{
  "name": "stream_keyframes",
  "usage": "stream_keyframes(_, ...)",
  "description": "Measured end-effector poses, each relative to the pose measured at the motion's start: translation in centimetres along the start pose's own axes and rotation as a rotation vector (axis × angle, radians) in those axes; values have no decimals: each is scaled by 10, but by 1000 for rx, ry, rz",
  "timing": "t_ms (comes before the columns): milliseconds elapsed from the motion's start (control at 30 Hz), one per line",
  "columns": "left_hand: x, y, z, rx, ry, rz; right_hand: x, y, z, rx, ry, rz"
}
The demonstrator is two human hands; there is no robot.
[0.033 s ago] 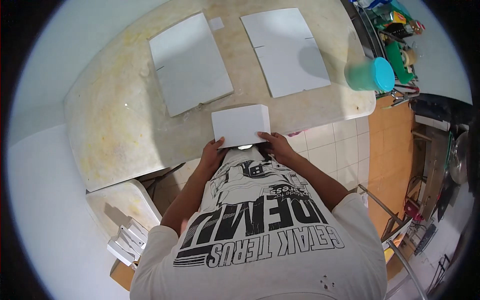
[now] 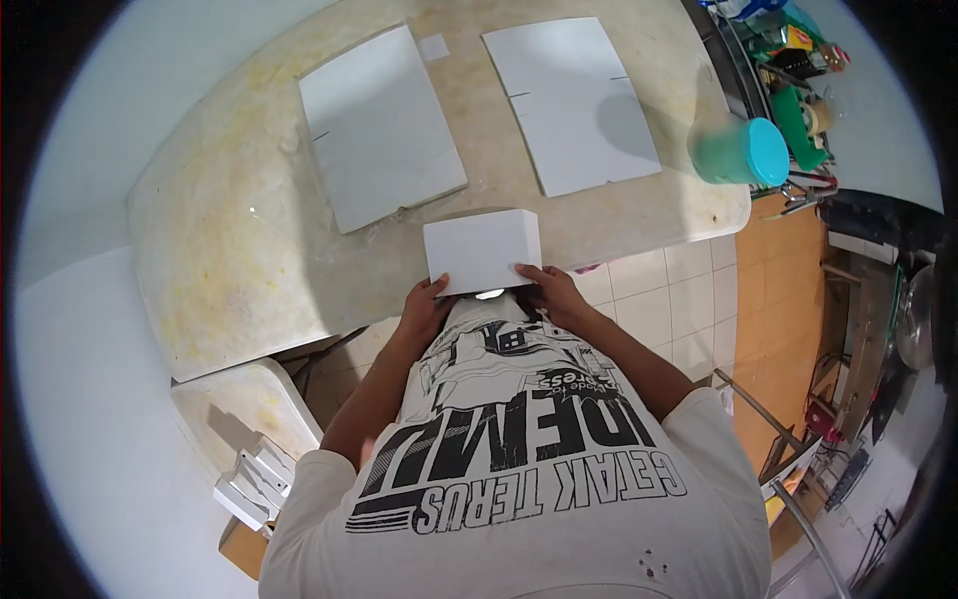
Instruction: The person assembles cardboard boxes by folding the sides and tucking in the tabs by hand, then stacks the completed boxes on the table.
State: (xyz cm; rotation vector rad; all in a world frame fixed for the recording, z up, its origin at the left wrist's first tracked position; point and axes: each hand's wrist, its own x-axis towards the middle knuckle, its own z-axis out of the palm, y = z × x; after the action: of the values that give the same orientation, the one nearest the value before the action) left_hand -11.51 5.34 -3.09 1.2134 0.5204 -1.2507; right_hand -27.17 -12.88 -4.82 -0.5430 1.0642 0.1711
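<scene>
A small white cardboard box point(image 2: 481, 245) is held at the near edge of the table, close to my body. My left hand point(image 2: 426, 301) grips its near left corner, thumb on top and fingers hidden below. My right hand point(image 2: 551, 291) closes on the near right corner in the same way. Beyond the box lie two flat piles of white card: the left pile point(image 2: 384, 130), tilted, with a short dark slit at its left edge, and the right pile point(image 2: 571, 108), with a slit on each long edge.
The pale, stained table point(image 2: 230, 240) spreads ahead. A green tub with a turquoise lid point(image 2: 764, 152) stands at its right end, beside a crowded rack point(image 2: 798, 110). Folded white pieces point(image 2: 255, 481) sit on a small table at lower left. A metal-framed chair point(image 2: 798, 499) is at my right.
</scene>
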Motion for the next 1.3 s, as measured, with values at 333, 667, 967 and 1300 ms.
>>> stream_keyframes(333,2,0,1,70,13,22,-24,-14,16,111,-29,41)
stream_keyframes(667,1,0,-1,21,83,-16,-16,-4,13,117,80,-81)
stream_keyframes(967,5,-10,2,-1,66,39,-28,-7,25,115,193,-152)
stream_keyframes(1300,-1,-10,4,16,118,30,-28,-7,17,69,136,-109)
